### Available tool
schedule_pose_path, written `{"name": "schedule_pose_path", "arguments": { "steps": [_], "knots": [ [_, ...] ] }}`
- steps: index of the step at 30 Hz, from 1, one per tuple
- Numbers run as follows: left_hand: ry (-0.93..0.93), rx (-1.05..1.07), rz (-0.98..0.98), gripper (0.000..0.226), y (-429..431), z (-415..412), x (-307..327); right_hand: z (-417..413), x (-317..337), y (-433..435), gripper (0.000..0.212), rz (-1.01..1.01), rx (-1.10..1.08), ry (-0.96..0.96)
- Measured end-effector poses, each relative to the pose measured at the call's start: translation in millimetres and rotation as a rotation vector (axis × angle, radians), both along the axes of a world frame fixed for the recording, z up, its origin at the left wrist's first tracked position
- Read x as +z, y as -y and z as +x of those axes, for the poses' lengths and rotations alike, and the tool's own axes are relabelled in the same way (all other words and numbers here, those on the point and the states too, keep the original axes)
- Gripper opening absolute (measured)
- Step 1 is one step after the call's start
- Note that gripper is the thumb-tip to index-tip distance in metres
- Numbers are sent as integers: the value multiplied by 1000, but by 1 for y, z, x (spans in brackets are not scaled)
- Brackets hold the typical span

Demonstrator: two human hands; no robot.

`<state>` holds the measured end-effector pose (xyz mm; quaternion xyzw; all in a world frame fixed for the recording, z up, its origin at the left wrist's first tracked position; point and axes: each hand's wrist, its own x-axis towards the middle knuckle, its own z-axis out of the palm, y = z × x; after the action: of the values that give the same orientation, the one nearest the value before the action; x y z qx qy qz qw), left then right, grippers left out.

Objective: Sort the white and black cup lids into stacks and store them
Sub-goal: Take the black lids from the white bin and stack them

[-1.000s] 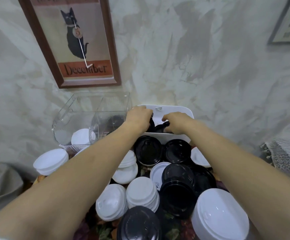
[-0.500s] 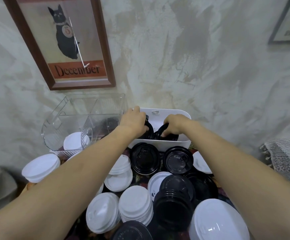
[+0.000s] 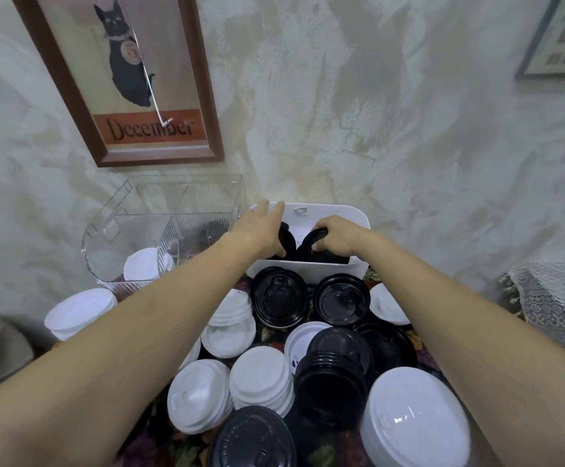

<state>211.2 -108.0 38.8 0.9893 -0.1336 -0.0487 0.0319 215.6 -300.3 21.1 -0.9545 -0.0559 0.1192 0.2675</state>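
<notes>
Both hands reach into a white bin [image 3: 358,214] against the wall. My left hand [image 3: 257,227] presses on black lids [image 3: 286,239] standing on edge at the bin's left side, fingers spread over them. My right hand [image 3: 333,235] grips another bunch of black lids [image 3: 309,244] just to the right. A clear plastic bin [image 3: 132,217] to the left holds a white lid stack [image 3: 143,267]. In front lie stacks of white lids [image 3: 262,379] and black lids [image 3: 333,379].
Two flat black lids [image 3: 279,303] lie just before the white bin. A big white lid stack [image 3: 412,423] sits at the near right, another [image 3: 79,311] at the left. A lace cloth [image 3: 557,298] lies at the right. A framed cat picture [image 3: 132,79] hangs on the wall.
Both hands stay in the white bin on the black lids; the left hand's fingers have spread toward the bin's back rim. The view shifted slightly.
</notes>
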Motion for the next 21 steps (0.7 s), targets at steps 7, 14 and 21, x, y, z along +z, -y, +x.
{"name": "schedule_pose_path", "arguments": {
  "steps": [7,14,21],
  "knots": [
    [-136,48,-38,59,9,14,-4,1,-4,7,50,-76,13,-70],
    [39,76,-126,44,13,11,-8,-1,6,12,20,-96,-111,92],
    [245,10,-343,46,12,-5,29,-31,21,10,24,-91,-111,126]
  ]
}}
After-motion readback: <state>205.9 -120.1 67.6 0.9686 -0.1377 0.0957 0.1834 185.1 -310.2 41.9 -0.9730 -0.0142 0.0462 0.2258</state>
